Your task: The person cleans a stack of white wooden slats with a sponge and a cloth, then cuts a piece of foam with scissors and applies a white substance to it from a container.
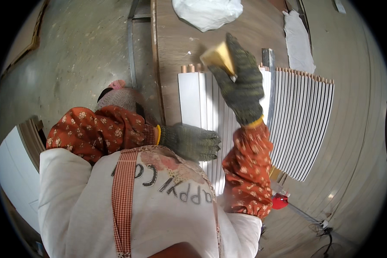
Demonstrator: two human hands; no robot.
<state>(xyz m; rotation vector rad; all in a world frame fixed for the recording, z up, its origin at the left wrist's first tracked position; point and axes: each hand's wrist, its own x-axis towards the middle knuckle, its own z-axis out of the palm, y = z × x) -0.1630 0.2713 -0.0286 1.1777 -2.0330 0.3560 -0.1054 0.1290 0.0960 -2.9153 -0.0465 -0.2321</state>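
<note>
My left hand, in a dark grey-green knit glove, lies flat on the white strips with its fingers stretched out. In a matching glove, my right hand is raised over the far part of the strips. Its fingers are closed on a yellow-tan piece that looks like folded sandpaper, though blur hides its exact kind. The strips lie side by side on the brown table, and bare wood-coloured ends show at their far edge. My right forearm covers part of them.
To the right, a fanned row of white strips stands beside a grey metal bar. A white plastic bag sits on the brown table. White panels lean at lower left. A red object is near my right elbow.
</note>
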